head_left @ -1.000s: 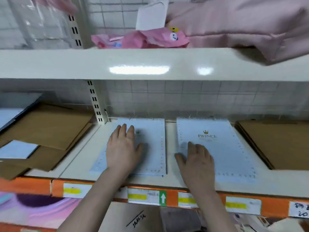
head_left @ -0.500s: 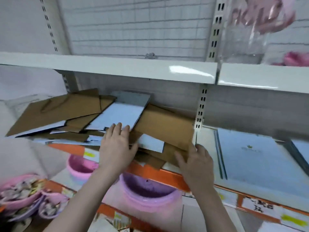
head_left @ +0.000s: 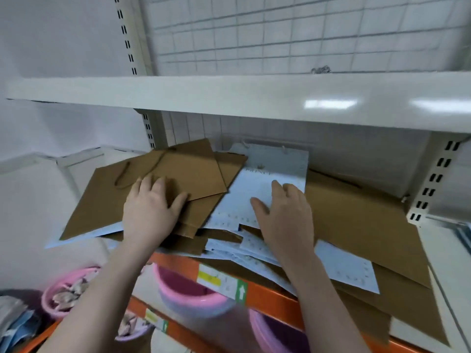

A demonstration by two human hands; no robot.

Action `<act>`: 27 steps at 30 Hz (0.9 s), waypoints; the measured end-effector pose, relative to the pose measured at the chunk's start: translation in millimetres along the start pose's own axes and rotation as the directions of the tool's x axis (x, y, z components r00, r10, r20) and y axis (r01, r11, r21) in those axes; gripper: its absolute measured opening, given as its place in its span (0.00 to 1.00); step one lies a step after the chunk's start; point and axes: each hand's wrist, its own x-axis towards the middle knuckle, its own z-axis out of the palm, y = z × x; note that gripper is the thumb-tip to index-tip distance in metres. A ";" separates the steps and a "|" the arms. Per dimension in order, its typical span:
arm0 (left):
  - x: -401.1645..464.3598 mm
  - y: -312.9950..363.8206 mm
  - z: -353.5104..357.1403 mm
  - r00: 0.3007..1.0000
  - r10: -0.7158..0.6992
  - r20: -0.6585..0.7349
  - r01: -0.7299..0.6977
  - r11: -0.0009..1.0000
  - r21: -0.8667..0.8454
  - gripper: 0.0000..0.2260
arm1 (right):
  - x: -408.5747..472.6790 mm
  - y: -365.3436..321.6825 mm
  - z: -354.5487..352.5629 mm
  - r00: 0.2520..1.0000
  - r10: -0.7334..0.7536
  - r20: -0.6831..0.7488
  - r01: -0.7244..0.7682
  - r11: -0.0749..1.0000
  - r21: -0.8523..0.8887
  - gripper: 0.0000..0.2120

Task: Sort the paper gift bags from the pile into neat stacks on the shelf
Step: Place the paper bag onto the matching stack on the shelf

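Pale blue flat paper gift bag [head_left: 265, 192] tops the mixed pile mid-shelf; my right hand [head_left: 285, 215] lies spread on it. I'd pinch its near edge, while my left hand [head_left: 150, 207], flat, steadies the brown kraft bag [head_left: 163, 182].

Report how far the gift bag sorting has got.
Done: little shows here; only the edge of a flat stack is visible at far right. In hand: the left hand rests on a brown bag, the right hand on a pale blue bag. Left: the mixed pile lies jumbled, overhanging the shelf edge.
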 end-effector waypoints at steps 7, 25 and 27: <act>60.8 -74.8 11.8 0.987 -0.133 0.092 0.130 0.991 0.035 0.27 | 55.6 -69.5 43.5 0.995 -0.031 0.097 0.037 0.997 -0.071 0.29; 102.6 -156.2 21.2 0.928 -0.209 0.310 0.293 0.921 -0.257 0.33 | 73.4 -118.3 70.1 0.898 0.390 0.205 -0.316 0.894 -0.318 0.34; 103.9 -152.5 23.3 0.927 -0.221 0.304 0.317 0.894 -0.316 0.36 | 73.8 -117.3 70.3 0.885 0.425 0.191 -0.366 0.887 -0.280 0.33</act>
